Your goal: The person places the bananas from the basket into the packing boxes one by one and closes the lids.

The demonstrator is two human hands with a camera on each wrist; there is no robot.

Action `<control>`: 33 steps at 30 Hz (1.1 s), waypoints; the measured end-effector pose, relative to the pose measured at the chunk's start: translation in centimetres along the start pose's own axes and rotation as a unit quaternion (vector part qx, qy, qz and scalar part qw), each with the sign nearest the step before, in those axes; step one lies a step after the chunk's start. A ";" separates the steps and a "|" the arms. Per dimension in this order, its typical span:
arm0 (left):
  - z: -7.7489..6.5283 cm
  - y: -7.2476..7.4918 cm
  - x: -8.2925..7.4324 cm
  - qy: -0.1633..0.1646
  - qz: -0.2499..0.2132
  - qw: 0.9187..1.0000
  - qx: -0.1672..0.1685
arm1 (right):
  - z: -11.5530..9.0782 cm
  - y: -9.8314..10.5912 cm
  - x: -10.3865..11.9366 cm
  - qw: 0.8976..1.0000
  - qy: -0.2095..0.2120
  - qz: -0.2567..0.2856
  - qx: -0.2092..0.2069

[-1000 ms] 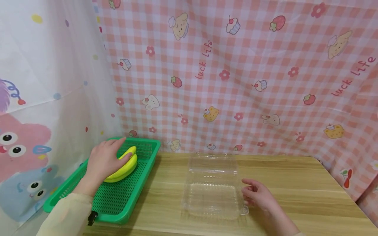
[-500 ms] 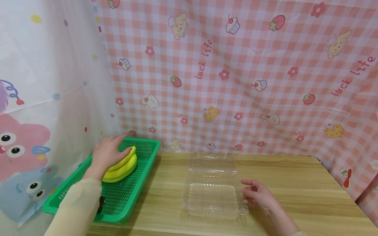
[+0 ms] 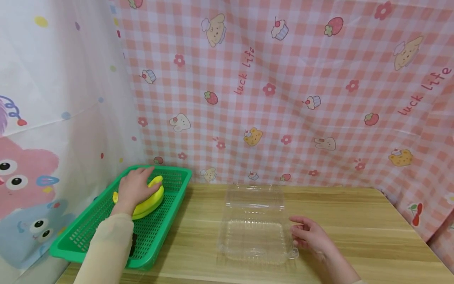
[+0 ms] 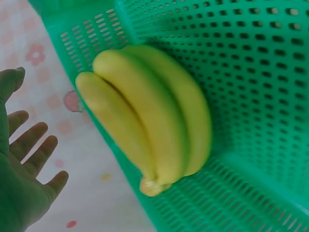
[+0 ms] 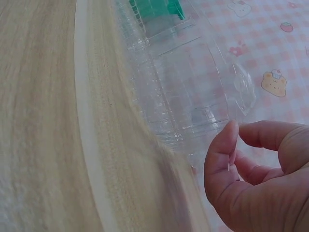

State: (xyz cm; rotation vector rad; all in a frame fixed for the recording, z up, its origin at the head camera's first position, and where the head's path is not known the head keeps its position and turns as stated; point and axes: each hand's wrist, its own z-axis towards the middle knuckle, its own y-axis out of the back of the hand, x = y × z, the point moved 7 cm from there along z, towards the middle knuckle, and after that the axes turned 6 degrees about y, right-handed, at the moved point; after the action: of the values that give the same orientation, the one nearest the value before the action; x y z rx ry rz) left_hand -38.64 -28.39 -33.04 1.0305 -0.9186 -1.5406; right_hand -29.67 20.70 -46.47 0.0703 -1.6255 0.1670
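Bananas point(image 4: 147, 113) lie beneath the left grip point(image 3: 134, 190) — fingers spread, holding nothing, contact unclear.

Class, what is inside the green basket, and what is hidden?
A bunch of bananas lies in the green basket. In the head view, the left hand partly covers the bunch; what lies beneath cannot be seen.
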 end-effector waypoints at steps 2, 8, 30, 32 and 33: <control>-0.1 -0.5 0.4 0.007 -0.004 1.000 0.005 | 0.0 0.0 0.0 1.000 0.001 -0.002 -0.003; -0.1 -1.9 1.7 0.029 -0.006 0.999 0.020 | 0.0 0.1 -0.2 1.000 0.003 -0.001 -0.012; -0.5 -4.4 2.5 0.027 0.002 0.996 0.083 | -0.1 0.1 -0.2 1.000 0.007 0.006 -0.012; -0.6 -4.5 2.6 0.026 0.000 0.996 0.089 | -0.2 0.1 -0.2 1.000 0.008 0.006 -0.013; -0.6 -4.6 2.6 0.025 -0.002 0.995 0.092 | -0.2 0.1 -0.2 1.000 0.008 0.006 -0.013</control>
State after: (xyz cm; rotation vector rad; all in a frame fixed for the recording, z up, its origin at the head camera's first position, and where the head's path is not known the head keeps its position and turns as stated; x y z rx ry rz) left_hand -39.88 -30.15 -37.93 1.1974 -1.0377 -1.4466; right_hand -29.52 20.77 -46.61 0.0388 -1.6115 0.1557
